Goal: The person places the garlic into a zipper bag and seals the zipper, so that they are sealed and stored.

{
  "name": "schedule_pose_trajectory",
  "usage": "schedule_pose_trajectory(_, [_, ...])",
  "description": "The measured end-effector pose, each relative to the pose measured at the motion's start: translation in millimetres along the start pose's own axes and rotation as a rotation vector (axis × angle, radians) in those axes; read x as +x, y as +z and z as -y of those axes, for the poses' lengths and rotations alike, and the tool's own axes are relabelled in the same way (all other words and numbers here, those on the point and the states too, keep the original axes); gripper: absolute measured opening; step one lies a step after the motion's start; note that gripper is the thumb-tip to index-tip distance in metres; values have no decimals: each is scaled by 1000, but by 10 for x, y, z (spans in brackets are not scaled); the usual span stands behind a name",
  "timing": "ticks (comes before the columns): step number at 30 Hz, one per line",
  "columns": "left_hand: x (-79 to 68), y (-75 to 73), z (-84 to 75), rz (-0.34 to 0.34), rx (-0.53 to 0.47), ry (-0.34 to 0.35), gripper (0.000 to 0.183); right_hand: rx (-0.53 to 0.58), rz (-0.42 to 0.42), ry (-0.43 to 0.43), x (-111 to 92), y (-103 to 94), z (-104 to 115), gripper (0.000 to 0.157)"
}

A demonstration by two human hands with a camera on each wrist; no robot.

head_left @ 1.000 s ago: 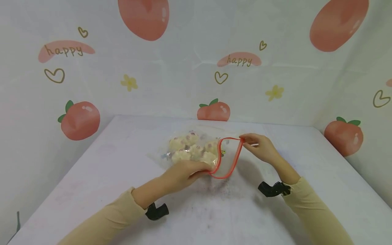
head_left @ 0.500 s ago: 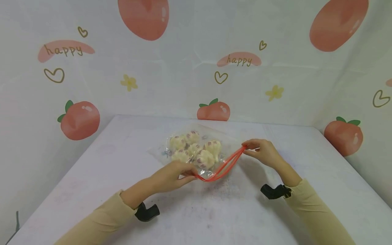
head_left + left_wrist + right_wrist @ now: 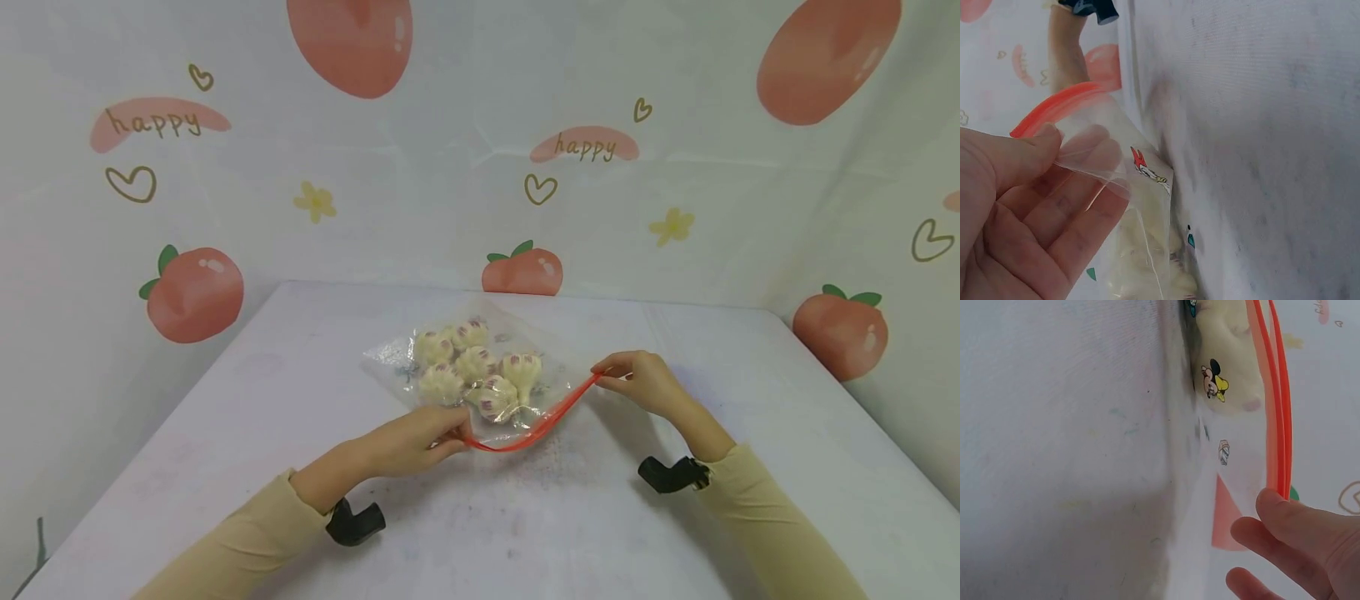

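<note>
A clear zip bag (image 3: 555, 358) with a red zip edge lies on the table, several garlic bulbs (image 3: 476, 364) inside it. My left hand (image 3: 408, 437) pinches the near left corner of the red edge; in the left wrist view the thumb of that hand (image 3: 1029, 200) presses the film against the fingers. At the other end, my right hand (image 3: 645, 381) pinches the right corner of the edge. Thumb and forefinger of the right hand (image 3: 1304, 544) meet on the red strip in the right wrist view. Between the hands the edge sags, its two sides close together.
The white table (image 3: 510, 525) stretches out around the bag. Behind it hangs a white cloth (image 3: 420, 167) printed with fruit, hearts and words. Black wrist mounts (image 3: 356, 522) sit at both cuffs.
The bag mouth has gone from gaping to nearly flat. My left hand has moved left and toward me; my right hand has come down slightly. The garlic bulbs have shifted within the bag.
</note>
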State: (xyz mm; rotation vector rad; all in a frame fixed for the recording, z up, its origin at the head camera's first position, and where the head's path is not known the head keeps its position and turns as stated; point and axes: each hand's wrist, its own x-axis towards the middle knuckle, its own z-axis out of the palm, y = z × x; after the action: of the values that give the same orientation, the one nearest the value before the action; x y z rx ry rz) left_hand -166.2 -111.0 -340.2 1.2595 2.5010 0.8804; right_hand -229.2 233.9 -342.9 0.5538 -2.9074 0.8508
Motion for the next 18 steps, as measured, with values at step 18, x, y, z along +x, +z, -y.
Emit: schedule_pose_trajectory(18, [-35, -15, 15, 87, 13, -7, 5, -43, 47, 10, -8, 69, -53, 10])
